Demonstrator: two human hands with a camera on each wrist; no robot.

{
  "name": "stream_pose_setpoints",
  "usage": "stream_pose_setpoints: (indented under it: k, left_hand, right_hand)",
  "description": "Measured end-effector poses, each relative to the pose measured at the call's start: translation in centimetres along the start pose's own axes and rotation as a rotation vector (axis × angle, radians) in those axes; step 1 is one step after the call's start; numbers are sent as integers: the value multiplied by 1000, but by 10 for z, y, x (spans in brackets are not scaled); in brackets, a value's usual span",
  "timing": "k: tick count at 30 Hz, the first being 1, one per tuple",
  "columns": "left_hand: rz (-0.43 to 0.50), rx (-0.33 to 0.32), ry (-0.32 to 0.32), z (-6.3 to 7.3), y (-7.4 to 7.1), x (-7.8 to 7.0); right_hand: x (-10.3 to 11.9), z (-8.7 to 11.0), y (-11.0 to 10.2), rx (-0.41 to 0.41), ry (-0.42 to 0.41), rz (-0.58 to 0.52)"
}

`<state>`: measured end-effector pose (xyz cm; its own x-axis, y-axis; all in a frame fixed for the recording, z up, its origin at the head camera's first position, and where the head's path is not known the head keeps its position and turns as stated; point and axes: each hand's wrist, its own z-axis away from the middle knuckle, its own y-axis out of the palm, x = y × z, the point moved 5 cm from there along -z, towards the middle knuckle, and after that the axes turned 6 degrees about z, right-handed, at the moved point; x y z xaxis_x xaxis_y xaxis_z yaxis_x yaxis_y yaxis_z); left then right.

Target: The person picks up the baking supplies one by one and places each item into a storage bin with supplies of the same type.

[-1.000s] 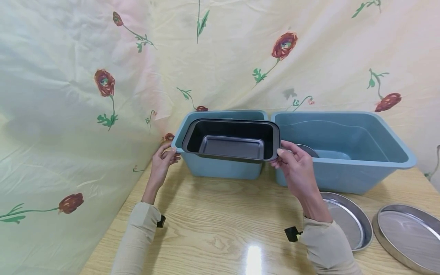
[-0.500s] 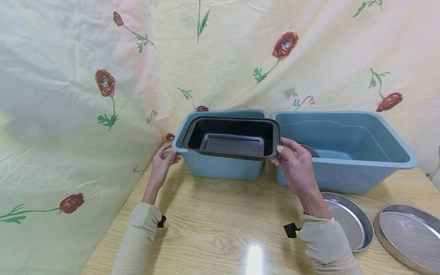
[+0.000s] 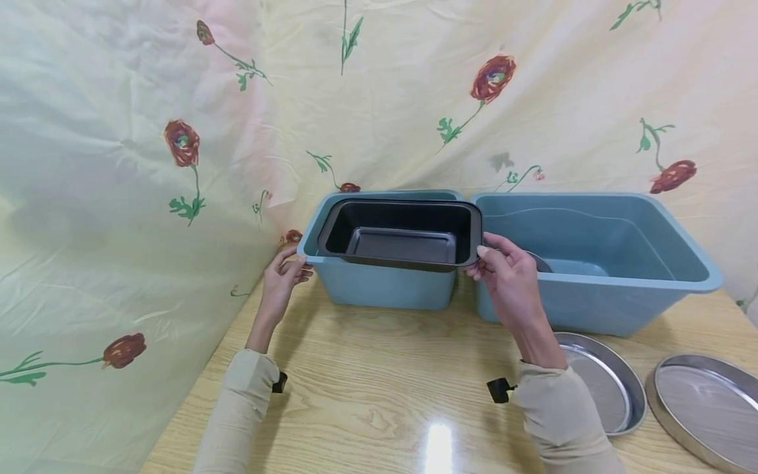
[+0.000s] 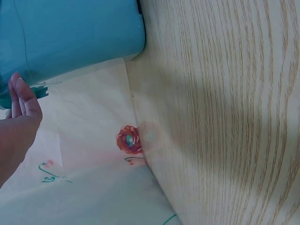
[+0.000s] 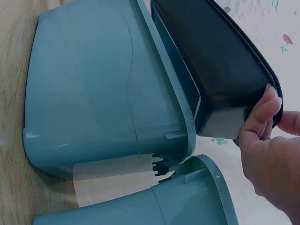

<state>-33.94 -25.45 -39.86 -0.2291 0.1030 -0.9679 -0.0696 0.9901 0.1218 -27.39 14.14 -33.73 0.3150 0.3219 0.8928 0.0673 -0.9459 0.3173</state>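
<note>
A black loaf pan (image 3: 403,246) is held level over the left blue bin (image 3: 385,289), tipped so its inside faces me. My right hand (image 3: 510,283) pinches the pan's right rim, thumb on top and fingers beneath. In the right wrist view the pan (image 5: 211,56) is apart from the bin's rim, with the right hand (image 5: 267,136) at its end. My left hand (image 3: 279,280) grips the front left corner of the bin's rim. In the left wrist view the left hand (image 4: 23,108) is partly cut off, its fingers against the bin (image 4: 70,37).
A larger blue bin (image 3: 592,303) stands to the right, with part of a round metal piece (image 3: 540,262) showing inside. Two round metal pans, one nearer (image 3: 598,382) and one farther right (image 3: 710,408), lie on the wooden table (image 3: 367,382). Flowered cloth (image 3: 385,118) hangs behind.
The loaf pan and my right hand have shifted slightly up and away, farther over the left bin. My left hand has stayed on the bin's rim.
</note>
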Motion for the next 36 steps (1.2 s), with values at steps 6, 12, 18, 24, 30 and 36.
stream_pose_setpoints:
  k: [6, 12, 18, 24, 30, 36]
  left_hand:
    - [9, -1, -3, 0, 0, 0]
    - [10, -1, -6, 0, 1, 0]
    - [14, -1, -3, 0, 2, 0]
    - [11, 1, -7, 0, 2, -1]
    - [13, -2, -12, -1, 1, 0]
    - [9, -7, -14, -1, 1, 0]
  right_hand:
    - [-3, -4, 2, 4, -5, -10]
    - [-3, -8, 2, -19, -15, -11]
    - [-4, -11, 2, -30, -13, -5]
    - [-5, -15, 2, -32, -6, 7]
    - [-7, -18, 4, -41, 0, 14]
    - [-8, -23, 7, -37, -11, 17]
